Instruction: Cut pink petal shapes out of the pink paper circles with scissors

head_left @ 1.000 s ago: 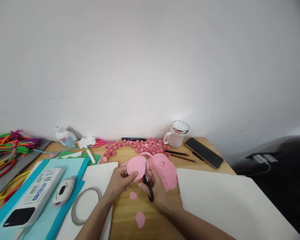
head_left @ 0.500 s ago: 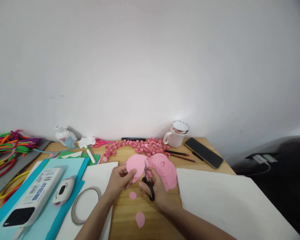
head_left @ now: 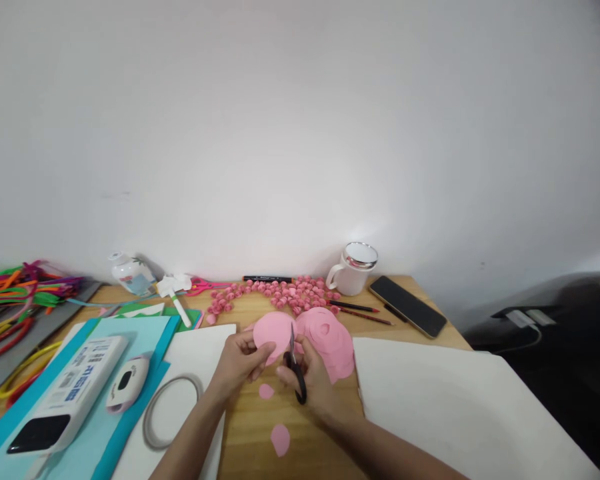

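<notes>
Between thumb and fingers, my left hand [head_left: 240, 363] pinches a round pink paper piece [head_left: 271, 332]. Black-handled scissors [head_left: 297, 377] are in my right hand [head_left: 316, 380], with their blades pointing up at the right edge of that paper. Just behind my right hand lies a pile of pink paper discs [head_left: 327, 333]. Two small pink scraps lie on the wood in front of my hands: a tiny scrap [head_left: 266, 391] and a larger rounded scrap [head_left: 281, 440].
Many small rolled pink paper buds [head_left: 300, 292] lie at the back, near a white mug [head_left: 353, 270] and a black phone [head_left: 407, 305]. White sheets [head_left: 445, 400] cover the right side. Blue paper [head_left: 150, 327], a white device [head_left: 73, 390] and a tape ring [head_left: 147, 427] are at left.
The paper in my left hand has dipped and tilted slightly. The scissors have shifted a little to the left along with my right hand.
</notes>
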A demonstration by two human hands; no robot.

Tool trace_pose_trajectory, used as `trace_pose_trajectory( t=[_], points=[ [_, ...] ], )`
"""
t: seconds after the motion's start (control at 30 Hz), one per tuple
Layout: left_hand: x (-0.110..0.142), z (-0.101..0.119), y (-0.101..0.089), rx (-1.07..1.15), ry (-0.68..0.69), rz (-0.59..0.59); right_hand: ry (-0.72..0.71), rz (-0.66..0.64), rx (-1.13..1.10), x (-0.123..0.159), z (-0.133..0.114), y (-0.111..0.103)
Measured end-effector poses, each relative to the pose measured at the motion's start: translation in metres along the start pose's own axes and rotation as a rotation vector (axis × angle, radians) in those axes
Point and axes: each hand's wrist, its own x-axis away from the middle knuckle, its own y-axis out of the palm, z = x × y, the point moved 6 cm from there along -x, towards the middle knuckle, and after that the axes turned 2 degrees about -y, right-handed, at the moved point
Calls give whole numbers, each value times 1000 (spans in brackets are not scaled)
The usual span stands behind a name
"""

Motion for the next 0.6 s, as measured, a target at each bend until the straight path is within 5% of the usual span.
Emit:
trace_pose_trajectory(
  t=[0.6],
  points=[
    [2, 5, -6, -33, 41, 62, 60, 24, 63, 0, 0, -5]
  ],
)
